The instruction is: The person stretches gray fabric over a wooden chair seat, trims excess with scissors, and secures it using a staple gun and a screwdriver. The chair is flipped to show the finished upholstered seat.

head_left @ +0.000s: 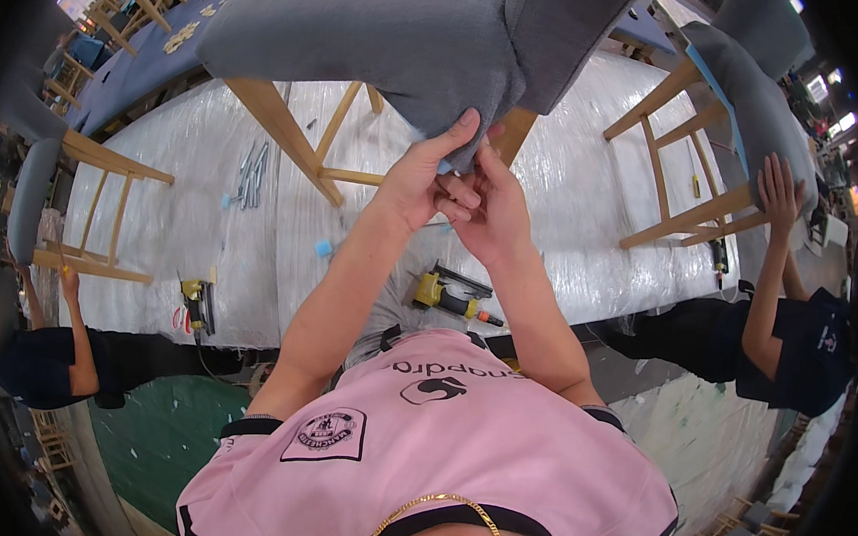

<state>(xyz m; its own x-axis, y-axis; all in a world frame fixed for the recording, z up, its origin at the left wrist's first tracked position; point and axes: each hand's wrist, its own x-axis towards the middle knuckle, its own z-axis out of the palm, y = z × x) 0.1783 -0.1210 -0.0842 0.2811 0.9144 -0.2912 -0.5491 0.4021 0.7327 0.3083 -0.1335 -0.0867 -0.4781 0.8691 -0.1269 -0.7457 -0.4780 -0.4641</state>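
A grey upholstered chair point(355, 37) with light wooden legs stands on the plastic-wrapped table in front of me. Its loose fabric corner point(477, 124) hangs down beside a leg, between my hands. My left hand point(425, 174) pinches this fabric with thumb and fingers. Opposite it, my right hand point(493, 188) grips the same corner, fingers curled under it. A bit of light blue lining shows at the cloth's lower edge. Below my hands, near the table's front edge, lies a yellow and black staple gun point(444, 294).
The table point(221, 295) bears a second staple gun point(194, 303) at left, grey metal strips point(250, 174) and a blue foam scrap point(323, 249). Co-workers handle grey chairs on both sides: one at right point(754, 101), one at left point(36, 190).
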